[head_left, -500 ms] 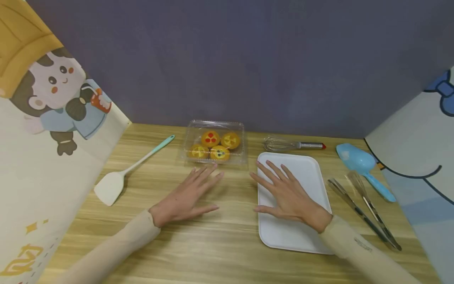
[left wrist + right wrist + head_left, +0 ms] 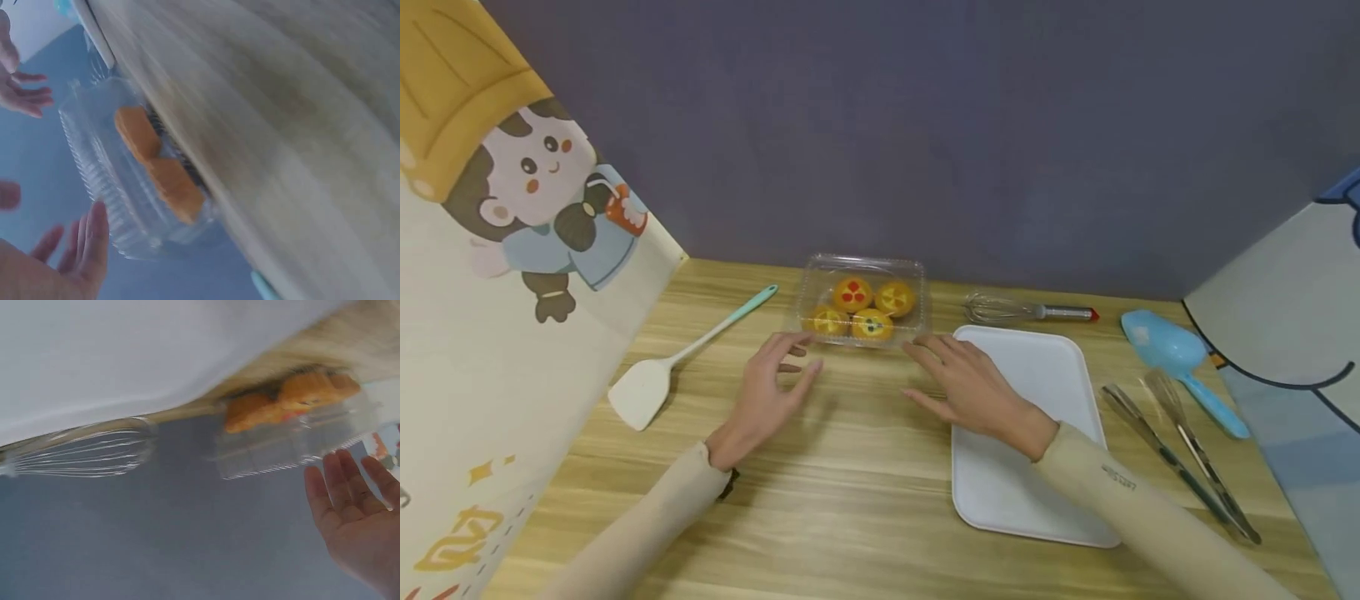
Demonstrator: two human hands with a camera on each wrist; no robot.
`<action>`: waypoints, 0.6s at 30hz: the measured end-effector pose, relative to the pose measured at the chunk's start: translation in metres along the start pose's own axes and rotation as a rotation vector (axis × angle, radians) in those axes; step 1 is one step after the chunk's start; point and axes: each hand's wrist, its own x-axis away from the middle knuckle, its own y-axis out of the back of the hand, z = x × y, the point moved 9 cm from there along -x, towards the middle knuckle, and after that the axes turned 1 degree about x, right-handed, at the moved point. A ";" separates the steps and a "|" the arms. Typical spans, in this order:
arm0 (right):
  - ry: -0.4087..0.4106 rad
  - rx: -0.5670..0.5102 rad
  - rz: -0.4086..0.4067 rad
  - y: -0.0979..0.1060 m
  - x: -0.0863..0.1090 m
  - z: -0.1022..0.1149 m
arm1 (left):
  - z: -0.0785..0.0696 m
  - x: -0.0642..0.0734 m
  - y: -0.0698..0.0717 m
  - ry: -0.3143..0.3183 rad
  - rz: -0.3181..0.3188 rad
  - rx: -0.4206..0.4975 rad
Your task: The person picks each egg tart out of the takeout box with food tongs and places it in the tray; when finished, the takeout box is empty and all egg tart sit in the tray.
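A clear plastic clamshell box [image 2: 862, 275] holding several small orange tarts [image 2: 853, 295] stands near the back wall, its lid closed. My left hand [image 2: 766, 392] is at the box's front left corner, fingers loosely bent and thumb apart. At the front right corner is my right hand [image 2: 966, 379], its fingers stretched toward the box. Neither hand grips anything. In the left wrist view the left fingers [image 2: 94, 244] point at the box's near end. From the right wrist, the right fingers [image 2: 350, 481] overlap the box's ridged edge.
A white tray [image 2: 1030, 500] lies under the right forearm. Behind it is a wire whisk [image 2: 1030, 311]. Farther right lie a blue scoop [image 2: 1165, 342] and metal tongs [image 2: 1180, 458]. A white spatula [image 2: 642, 392] with a green handle lies at left.
Both hands have moved toward the box, the right one also leftward over the tray. Their spread fingers have drawn together and bent. The view has shifted slightly.
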 end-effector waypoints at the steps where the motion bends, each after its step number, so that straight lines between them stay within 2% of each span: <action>1: 0.011 -0.001 -0.016 0.000 -0.005 0.003 | 0.005 -0.002 0.004 0.030 -0.037 0.038; 3: 0.034 -0.001 -0.033 0.000 -0.016 0.009 | 0.015 -0.004 0.011 0.100 -0.086 0.082; 4: 0.044 0.004 -0.035 0.000 -0.021 0.012 | 0.022 -0.005 0.012 0.146 -0.092 0.104; 7: 0.057 0.015 -0.029 -0.003 -0.036 0.017 | 0.040 -0.009 0.013 0.298 -0.060 0.163; 12: 0.043 0.000 -0.036 -0.013 -0.055 0.017 | 0.068 -0.011 0.001 0.519 0.023 0.462; 14: 0.050 0.011 -0.041 -0.019 -0.060 0.019 | 0.074 -0.011 -0.005 0.584 0.035 0.598; 15: 0.058 0.034 -0.042 -0.022 -0.062 0.020 | 0.076 -0.010 -0.007 0.607 0.034 0.637; 18: 0.094 0.132 -0.053 -0.029 -0.066 0.024 | 0.079 -0.011 -0.011 0.642 0.014 0.693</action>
